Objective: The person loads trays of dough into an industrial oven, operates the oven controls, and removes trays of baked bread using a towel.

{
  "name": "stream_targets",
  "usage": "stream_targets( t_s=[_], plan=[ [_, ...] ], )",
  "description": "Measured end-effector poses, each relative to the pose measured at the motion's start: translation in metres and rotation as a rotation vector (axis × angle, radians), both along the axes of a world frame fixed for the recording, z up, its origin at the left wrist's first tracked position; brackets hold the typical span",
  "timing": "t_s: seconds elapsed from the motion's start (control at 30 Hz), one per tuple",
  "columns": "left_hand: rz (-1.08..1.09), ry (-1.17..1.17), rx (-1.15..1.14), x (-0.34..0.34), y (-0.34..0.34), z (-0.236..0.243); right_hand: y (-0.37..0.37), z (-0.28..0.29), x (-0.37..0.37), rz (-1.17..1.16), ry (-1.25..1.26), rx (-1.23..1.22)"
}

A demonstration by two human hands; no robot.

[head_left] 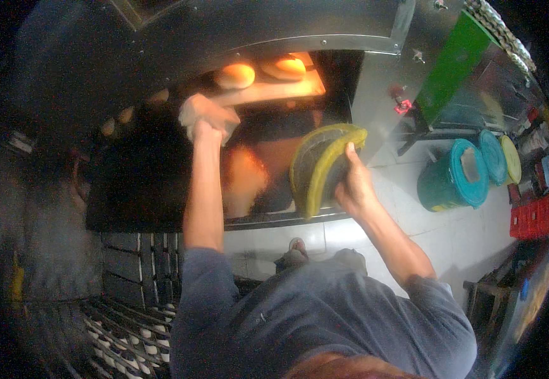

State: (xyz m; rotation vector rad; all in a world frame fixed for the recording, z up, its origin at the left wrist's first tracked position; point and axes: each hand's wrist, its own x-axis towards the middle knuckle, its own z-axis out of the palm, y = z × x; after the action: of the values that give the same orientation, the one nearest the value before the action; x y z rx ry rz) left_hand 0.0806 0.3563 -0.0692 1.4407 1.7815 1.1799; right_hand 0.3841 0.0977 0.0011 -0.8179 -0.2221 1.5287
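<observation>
Orange light is glowing inside the oven, where two pale bread rolls are sitting on a wooden board at the mouth; the left hand is reaching up to the board's near end, wrapped in a white cloth and clenching through it; the right hand is gripping a round dark pan with a yellow-green rim, tilting it on edge just below the board; teal buckets are standing on the tiled floor to the right; racks of rolls are lying at lower left.
</observation>
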Motion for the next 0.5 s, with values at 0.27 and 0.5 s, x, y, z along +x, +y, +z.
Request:
stream_targets(
  t_s=[0.27,0.5],
  plan=[
    [-0.009,-0.636,-0.081,0.033,-0.219,0.063,-0.007,-0.018,0.007,-0.011,0.150,0.039],
    [0.126,-0.770,0.236,0.006,-0.360,-0.091,-0.098,-0.045,0.066,0.375,-0.109,0.015]
  ],
)
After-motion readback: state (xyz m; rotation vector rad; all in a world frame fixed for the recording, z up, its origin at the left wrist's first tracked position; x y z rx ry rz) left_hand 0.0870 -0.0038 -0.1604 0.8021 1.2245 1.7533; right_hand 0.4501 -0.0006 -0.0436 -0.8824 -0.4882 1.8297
